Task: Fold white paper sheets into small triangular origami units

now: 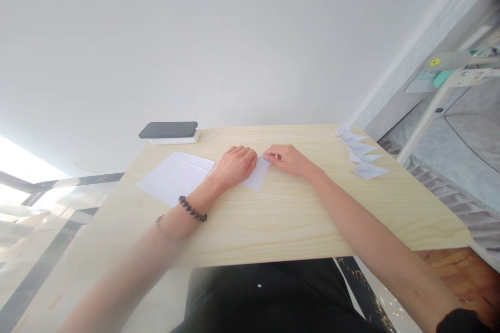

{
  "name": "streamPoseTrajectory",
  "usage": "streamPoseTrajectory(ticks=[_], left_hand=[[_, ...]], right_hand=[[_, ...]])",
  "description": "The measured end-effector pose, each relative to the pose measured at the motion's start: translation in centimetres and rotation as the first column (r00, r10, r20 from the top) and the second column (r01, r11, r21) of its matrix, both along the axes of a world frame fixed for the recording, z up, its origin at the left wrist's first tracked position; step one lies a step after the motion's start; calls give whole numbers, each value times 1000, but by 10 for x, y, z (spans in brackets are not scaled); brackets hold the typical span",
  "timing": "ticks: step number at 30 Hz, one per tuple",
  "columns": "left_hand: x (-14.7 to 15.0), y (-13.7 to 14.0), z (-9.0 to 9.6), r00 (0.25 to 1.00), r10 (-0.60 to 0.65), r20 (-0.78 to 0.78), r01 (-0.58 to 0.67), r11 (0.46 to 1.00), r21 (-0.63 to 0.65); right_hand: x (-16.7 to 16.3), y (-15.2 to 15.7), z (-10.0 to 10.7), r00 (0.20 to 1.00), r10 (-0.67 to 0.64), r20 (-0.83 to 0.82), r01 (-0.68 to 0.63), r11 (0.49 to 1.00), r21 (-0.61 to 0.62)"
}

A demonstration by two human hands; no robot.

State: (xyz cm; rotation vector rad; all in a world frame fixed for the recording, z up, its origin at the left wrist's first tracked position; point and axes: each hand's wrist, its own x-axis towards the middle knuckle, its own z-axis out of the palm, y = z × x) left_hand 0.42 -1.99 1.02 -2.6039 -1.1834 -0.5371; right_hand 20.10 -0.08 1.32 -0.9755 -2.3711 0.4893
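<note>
A small white piece of paper (pixel 258 176) lies on the table between my hands. My left hand (pixel 235 165) is closed, its fingers curled over the paper's left side, and its fingertips are partly hidden. With thumb and forefinger, my right hand (pixel 288 159) pinches the paper's upper right corner. A stack of white paper sheets (pixel 175 174) rests to the left, partly behind my left forearm. Several folded white paper pieces (pixel 369 170) stand in an overlapping row at the right side of the table.
The light wooden table (pixel 265 234) meets a white wall at its far edge. At the back left a dark phone (pixel 169 129) lies on a white block (pixel 175 140), with a white cable beside it. A white metal frame (pixel 425 125) stands beyond the right edge.
</note>
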Motion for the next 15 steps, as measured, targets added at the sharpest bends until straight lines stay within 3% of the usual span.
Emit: streamPoseTrajectory(ticks=[4, 7, 11, 15], left_hand=[[-1, 0, 1, 999, -26, 21, 27, 999, -28], [-2, 2, -1, 999, -47, 27, 48, 997, -57], [-4, 5, -3, 997, -74, 20, 75, 995, -64], [-8, 8, -1, 995, -97, 6, 97, 991, -97]], right_hand=[[-10, -4, -3, 996, 16, 87, -38, 966, 255], [-15, -3, -5, 989, -5, 147, -50, 928, 369], [-15, -1, -6, 980, -32, 194, -56, 900, 433], [-13, -2, -4, 979, -27, 203, -59, 912, 406]])
